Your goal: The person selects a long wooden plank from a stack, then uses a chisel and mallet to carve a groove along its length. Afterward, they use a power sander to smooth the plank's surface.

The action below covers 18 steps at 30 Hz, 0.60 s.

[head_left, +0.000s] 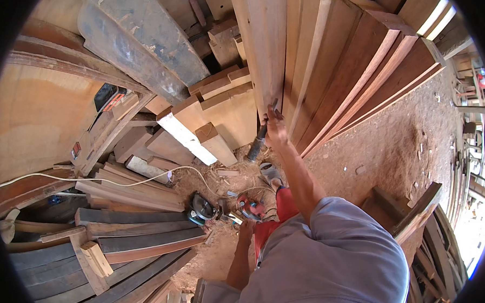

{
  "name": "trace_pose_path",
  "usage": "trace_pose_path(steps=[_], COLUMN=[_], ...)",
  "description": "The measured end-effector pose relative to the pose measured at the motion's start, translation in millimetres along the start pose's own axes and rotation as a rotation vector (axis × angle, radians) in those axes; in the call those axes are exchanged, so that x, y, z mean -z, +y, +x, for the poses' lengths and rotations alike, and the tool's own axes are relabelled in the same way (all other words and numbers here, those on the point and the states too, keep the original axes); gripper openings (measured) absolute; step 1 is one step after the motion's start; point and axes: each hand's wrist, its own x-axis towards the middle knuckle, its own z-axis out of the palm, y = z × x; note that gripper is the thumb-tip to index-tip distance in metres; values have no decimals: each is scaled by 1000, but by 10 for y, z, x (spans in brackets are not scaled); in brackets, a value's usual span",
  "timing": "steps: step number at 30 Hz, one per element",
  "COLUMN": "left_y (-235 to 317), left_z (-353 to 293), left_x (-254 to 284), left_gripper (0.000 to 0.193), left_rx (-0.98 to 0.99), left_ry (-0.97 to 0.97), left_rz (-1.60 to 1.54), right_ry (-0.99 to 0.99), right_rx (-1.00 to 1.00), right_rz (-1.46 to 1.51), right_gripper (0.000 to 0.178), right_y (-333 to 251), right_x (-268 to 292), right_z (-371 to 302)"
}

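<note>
My right hand point(275, 129) reaches forward, fingers wrapped round a dark, long-bodied tool point(257, 144) with a metallic upper end. It is beside the lower end of a tall brown plank point(260, 48); whether the tool touches the wood I cannot tell. My left hand point(247, 226) is low beside my left knee and looks closed. Its fingers are small and partly hidden, and what they hold I cannot make out. Just beyond it on the ground lies a red power tool point(250, 206). A dark circular saw-like power tool point(201, 207) sits to its left.
Timber blocks point(230, 114) stand ahead, with reddish boards point(347, 65) leaning at the right. Dark curved planks point(143, 241) are stacked at the left. A pale cord point(141, 180) crosses towards the tools. Sawdust point(382, 140) covers the ground, and my shod foot point(269, 173) rests there.
</note>
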Motion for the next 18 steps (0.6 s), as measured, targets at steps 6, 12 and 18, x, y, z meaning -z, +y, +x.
trace_pose_path(steps=[6, 12, 18], left_y=[1879, 4071, 4300], left_z=[623, 1074, 1811], left_x=[-339, -982, -1389], left_gripper=[38, 46, 69], left_rx=[-474, -855, -359], left_ry=[101, -105, -385], left_rz=[181, 95, -333], right_ry=[-77, -108, 5], right_rx=[-195, -340, -488], right_rz=[-102, -374, -269], right_gripper=[29, 14, 15], right_y=[-120, 472, -58], right_x=[475, 1697, 1517], right_z=[-467, -697, -1148])
